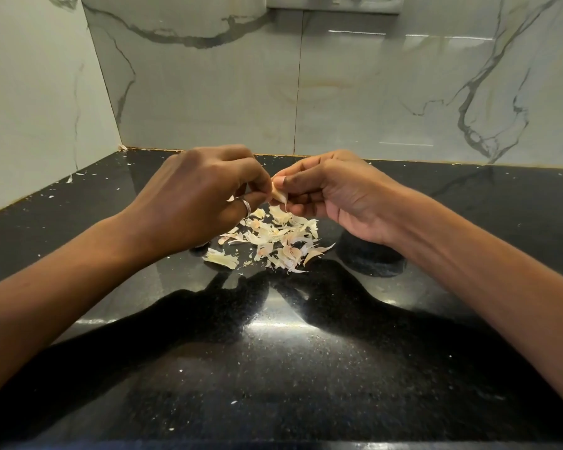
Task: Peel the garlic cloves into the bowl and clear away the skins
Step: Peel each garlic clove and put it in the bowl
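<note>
A person's two hands meet above a glossy black counter (273,368), seen from their own eyes. The left hand (202,196) and right hand (335,196) each pinch one garlic clove (278,194) between thumb and fingertips, so both grips are clamped on it. The clove is held in the air between the hands, over the middle of the counter. It looks pale and partly bare, with a wisp of skin trailing from its lower end.

Judged from this, peeling is well under way but not finished. A loose heap of papery skins (273,238) lies on the counter directly below the hands, uncleared. Small flecks are also scattered toward the far left.

A dark round bowl (369,258) sits just right of the heap, partly under the right wrist. Its inside is hidden, so the number of peeled cloves cannot be told.

Counts:
- one clove in view
- one bowl
- one heap of skins, too many pieces to count
- one ring (247,206), on the left hand

A marbled wall (208,92) stands behind.
</note>
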Demonstrator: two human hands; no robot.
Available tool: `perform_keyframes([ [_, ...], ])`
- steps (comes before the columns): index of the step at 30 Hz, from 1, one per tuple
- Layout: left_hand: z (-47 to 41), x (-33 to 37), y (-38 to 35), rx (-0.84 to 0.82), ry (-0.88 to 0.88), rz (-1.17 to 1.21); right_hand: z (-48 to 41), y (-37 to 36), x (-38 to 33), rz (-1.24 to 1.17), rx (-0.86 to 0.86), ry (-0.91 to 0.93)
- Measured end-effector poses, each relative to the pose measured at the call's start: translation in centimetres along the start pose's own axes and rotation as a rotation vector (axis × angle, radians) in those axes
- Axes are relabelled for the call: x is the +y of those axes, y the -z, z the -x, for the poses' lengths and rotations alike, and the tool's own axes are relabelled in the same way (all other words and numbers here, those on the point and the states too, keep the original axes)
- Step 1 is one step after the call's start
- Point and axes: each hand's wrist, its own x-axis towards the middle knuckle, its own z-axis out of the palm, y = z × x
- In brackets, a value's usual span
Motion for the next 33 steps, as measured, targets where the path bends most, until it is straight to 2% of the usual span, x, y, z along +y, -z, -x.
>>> perform_keyframes([
  [14, -0.07, -0.14, -0.04, 0.049, -0.057, 0.055, -0.34, 0.0, 0.14, -0.107, 0.016, -0.022],
  [33, -0.02, -0.22, -0.46, -0.003, -0.021, 0.013, -0.52, -0.47, 0.28, -0.156, 0.062, -0.022],
])
